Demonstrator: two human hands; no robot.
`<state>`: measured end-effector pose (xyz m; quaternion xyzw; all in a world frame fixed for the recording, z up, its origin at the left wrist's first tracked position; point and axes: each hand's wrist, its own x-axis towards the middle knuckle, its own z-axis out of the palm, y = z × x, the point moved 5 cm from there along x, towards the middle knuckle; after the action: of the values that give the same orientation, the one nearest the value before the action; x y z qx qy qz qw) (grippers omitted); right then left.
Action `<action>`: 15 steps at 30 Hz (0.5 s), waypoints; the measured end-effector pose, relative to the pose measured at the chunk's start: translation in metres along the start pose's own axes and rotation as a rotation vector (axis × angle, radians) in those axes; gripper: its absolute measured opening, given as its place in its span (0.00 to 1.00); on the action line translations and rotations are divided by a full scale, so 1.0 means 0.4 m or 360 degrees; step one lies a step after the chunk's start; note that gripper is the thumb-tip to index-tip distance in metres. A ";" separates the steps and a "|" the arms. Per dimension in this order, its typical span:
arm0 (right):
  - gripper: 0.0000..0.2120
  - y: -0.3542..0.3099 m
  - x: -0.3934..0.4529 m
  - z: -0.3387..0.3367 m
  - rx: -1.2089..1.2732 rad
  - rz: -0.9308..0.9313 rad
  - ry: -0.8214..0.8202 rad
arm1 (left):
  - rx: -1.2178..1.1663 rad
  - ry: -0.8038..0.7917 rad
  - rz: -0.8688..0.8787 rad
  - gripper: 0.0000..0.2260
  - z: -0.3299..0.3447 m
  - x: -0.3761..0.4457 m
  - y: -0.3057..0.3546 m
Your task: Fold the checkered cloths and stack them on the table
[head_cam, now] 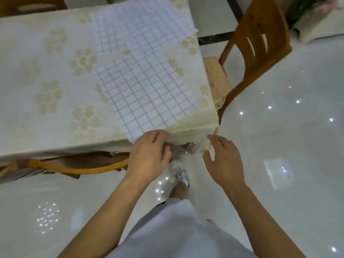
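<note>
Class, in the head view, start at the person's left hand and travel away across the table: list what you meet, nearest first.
Left hand → near checkered cloth → far checkered cloth.

Bright, even indoor light; shadows barely seen. Pinpoint glare is scattered over the glossy floor (279, 127) right of the table (46, 71) and below it. Motion blur softens everything; wide-angle bending is seen at the edges.
</note>
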<state>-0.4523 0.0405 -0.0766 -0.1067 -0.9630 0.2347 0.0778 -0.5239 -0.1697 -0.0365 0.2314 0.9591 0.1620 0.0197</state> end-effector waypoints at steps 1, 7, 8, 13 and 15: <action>0.22 0.010 0.036 0.002 -0.0006 -0.0008 -0.0034 | -0.0028 0.0006 -0.0027 0.16 0.007 0.031 -0.007; 0.22 0.047 0.287 -0.008 -0.0051 -0.0049 -0.0129 | -0.0134 0.0029 -0.0105 0.18 0.006 0.243 -0.038; 0.21 0.045 0.331 -0.007 -0.0046 -0.0060 -0.0135 | -0.0151 0.0043 -0.0133 0.18 0.001 0.271 -0.045; 0.21 0.024 0.510 0.008 -0.0046 -0.0201 -0.0142 | -0.0191 0.0057 -0.0303 0.18 -0.008 0.360 -0.088; 0.21 0.014 0.572 0.012 -0.0037 -0.0267 -0.0161 | -0.0193 0.0069 -0.0345 0.18 -0.008 0.387 -0.098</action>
<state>-0.6733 0.0987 -0.0607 -0.0147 -0.9740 0.2212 0.0472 -0.6796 -0.1337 -0.0403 0.1212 0.9671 0.2216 0.0304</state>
